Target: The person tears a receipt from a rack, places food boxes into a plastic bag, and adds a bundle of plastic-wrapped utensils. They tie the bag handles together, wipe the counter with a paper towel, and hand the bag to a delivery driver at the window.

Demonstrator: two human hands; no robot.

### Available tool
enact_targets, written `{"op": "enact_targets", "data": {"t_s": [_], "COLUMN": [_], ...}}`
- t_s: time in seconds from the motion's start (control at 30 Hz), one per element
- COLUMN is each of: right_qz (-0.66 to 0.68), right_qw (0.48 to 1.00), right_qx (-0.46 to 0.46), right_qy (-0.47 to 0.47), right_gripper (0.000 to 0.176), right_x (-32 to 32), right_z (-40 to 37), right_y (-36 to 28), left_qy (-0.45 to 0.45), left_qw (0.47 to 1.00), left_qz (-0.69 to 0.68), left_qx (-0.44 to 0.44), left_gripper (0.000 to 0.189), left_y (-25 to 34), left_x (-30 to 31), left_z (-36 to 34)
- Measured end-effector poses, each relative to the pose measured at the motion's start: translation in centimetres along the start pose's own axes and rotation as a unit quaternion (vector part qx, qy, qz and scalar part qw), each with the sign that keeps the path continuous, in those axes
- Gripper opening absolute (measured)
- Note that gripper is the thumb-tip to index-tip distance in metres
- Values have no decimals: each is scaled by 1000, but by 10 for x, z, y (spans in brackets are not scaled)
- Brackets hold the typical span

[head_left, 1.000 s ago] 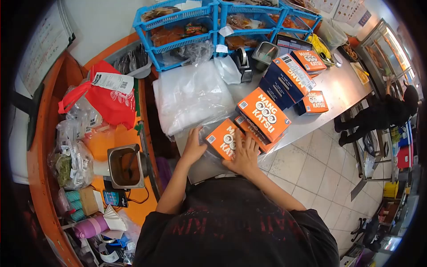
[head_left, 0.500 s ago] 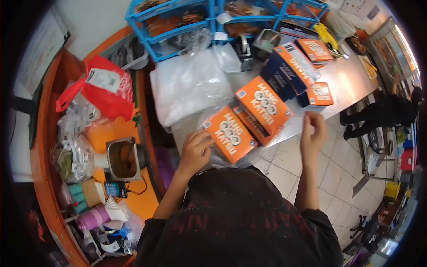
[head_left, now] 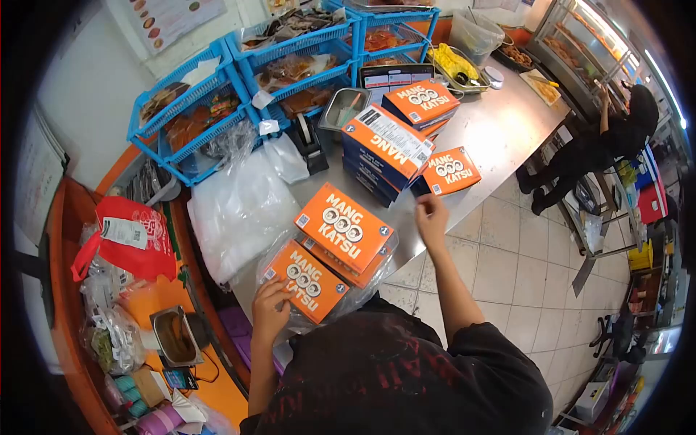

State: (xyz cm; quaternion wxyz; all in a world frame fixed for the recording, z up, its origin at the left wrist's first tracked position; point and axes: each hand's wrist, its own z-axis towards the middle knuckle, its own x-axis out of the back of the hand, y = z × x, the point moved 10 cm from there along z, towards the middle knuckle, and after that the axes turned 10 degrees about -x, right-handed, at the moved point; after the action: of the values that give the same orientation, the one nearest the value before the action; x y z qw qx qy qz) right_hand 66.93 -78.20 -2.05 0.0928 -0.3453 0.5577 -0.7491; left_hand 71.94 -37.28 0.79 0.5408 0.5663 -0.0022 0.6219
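Two orange takeout boxes lie side by side on clear plastic. My left hand (head_left: 272,301) rests its fingers, stretched out, on the left edge of the nearer takeout box (head_left: 307,281). The farther takeout box (head_left: 344,226) sits against it, higher, with another box under it. My right hand (head_left: 432,217) hovers by the table edge, fingers curled in, with nothing visible in it. Just beyond it is a single takeout box (head_left: 448,171). To its left rises a stack of boxes (head_left: 384,148) with a printed label on top. Another orange box (head_left: 422,101) stands behind.
White plastic bags (head_left: 239,214) lie left of the boxes, near a black tape dispenser (head_left: 308,145). Blue baskets (head_left: 297,72) of packets line the back. A metal container (head_left: 344,109) stands before them. A red bag (head_left: 138,235) is at left. A person in black (head_left: 602,152) stands far right.
The camera view has swung right, so the table things appear farther left and lower. My right hand is now closer to the single box. My left hand stays at the nearer box.
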Motion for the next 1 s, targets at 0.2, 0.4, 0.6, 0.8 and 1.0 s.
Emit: {"op": "enact_targets", "data": {"t_s": [0.2, 0.4, 0.6, 0.8, 1.0], "right_qz": [230, 180, 176, 132, 56], "right_qw": [794, 848, 869, 902, 940], "right_qx": [-188, -84, -33, -57, -41], "right_qy": [-531, -491, -461, -407, -335], "right_gripper": [53, 61, 57, 61, 59], "right_x": [-144, -222, -205, -195, -250], "right_z": [-45, 11, 22, 48, 73], "right_y": [-17, -5, -27, -3, -27], "left_qy": [6, 7, -5, -11, -40], "left_qw": [1000, 999, 1000, 999, 997], "left_qz": [21, 9, -14, -38, -39], "left_qx": [8, 33, 20, 30, 50], "left_gripper": [16, 17, 17, 23, 32], "left_y": [-5, -4, -5, -10, -8], "left_x": [-3, -2, -3, -3, -3], "left_z": [-2, 2, 1, -6, -8]}}
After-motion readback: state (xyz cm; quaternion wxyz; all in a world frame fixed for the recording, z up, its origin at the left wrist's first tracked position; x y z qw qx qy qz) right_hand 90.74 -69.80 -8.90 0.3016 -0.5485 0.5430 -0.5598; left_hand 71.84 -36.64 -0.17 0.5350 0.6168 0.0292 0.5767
